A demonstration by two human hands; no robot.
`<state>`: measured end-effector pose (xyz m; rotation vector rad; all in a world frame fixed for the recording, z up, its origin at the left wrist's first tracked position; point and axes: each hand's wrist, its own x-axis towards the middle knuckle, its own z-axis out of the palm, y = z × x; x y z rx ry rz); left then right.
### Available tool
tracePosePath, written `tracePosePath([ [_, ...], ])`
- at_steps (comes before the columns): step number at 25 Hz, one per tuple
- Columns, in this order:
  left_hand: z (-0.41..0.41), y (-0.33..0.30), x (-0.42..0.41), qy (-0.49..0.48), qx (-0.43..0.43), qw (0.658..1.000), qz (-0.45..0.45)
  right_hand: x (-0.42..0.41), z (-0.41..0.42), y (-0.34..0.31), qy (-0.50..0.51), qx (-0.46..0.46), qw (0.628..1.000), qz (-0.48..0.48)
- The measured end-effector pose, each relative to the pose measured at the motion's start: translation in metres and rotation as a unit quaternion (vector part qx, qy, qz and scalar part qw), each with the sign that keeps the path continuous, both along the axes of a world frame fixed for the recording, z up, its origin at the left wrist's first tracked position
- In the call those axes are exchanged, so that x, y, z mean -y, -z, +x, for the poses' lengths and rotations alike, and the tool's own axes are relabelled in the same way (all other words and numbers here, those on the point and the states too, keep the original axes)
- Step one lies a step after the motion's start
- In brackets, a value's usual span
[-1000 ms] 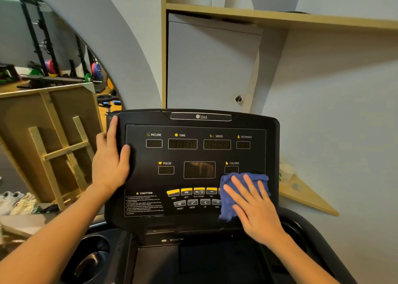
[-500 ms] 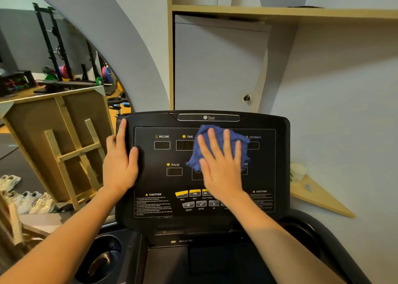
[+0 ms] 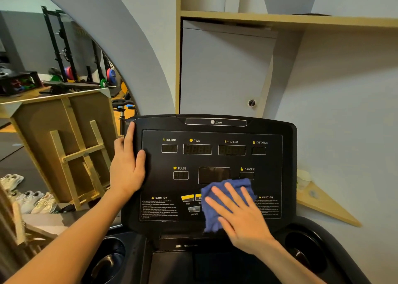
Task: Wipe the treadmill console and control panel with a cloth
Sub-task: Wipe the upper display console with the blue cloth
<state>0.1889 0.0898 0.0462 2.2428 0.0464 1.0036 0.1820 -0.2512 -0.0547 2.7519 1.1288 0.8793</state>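
The black treadmill console [image 3: 288,176] faces me, with dark displays labelled incline, time, speed, distance, pulse and calorie. My right hand [image 3: 241,217] lies flat with fingers spread on a blue cloth [image 3: 212,214], pressing it against the lower middle of the control panel, over most of the yellow and grey buttons [image 3: 187,198]. My left hand [image 3: 128,167] grips the console's left edge, thumb on the front face and index finger pointing up along the rim.
Two cup holders sit below the console, one at the left [image 3: 107,260] and one at the right [image 3: 305,253]. A wooden frame [image 3: 77,152] leans close on the left with shoes [image 3: 32,199] beneath. A triangular wooden shelf [image 3: 327,206] juts from the wall at right.
My right hand slid the blue cloth from the lower right up to the top middle displays, then back down to the lower middle buttons. My left hand kept its grip on the console's left edge.
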Motion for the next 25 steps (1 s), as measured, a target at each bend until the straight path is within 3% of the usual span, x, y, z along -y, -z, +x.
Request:
tracePosePath([
  [4,0.001,0.001,-0.002,0.002,0.003,1.000,-0.003,0.017,0.025,-0.026,0.078,0.005,0.994,0.076],
  [12,0.003,0.002,-0.002,0.003,0.006,1.000,-0.003,-0.035,0.080,-0.102,0.175,0.029,0.958,0.225],
  [18,0.003,0.004,-0.003,0.004,0.007,1.000,-0.001,-0.073,0.096,-0.139,0.175,0.036,0.959,0.222],
  [25,0.004,0.004,-0.004,0.000,0.012,1.000,0.005,-0.062,0.103,-0.137,0.157,0.055,0.967,0.192],
])
